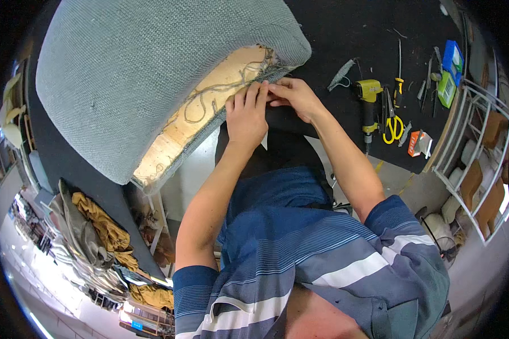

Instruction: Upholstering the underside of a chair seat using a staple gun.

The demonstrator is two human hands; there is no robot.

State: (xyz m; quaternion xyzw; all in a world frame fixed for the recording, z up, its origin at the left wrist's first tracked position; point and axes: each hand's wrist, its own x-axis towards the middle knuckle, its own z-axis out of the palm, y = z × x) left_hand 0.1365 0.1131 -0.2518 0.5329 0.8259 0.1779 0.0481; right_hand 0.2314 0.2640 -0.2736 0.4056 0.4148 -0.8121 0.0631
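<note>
Grey fabric edge [240,96] pinched by left hand [246,116], right hand [294,97].

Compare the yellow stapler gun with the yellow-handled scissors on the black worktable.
The stapler gun is bulky, with a yellow head and a dark handle running toward the person; the scissors are thin and flat, with yellow loop handles and dark blades. The stapler gun lies nearer the right hand; the scissors lie farther right. Both rest untouched on the black worktable.

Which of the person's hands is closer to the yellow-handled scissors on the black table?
Right. The right hand lies nearer the scissors, which sit off to its right; the left hand is farther left, on the cushion's fabric edge.
</note>
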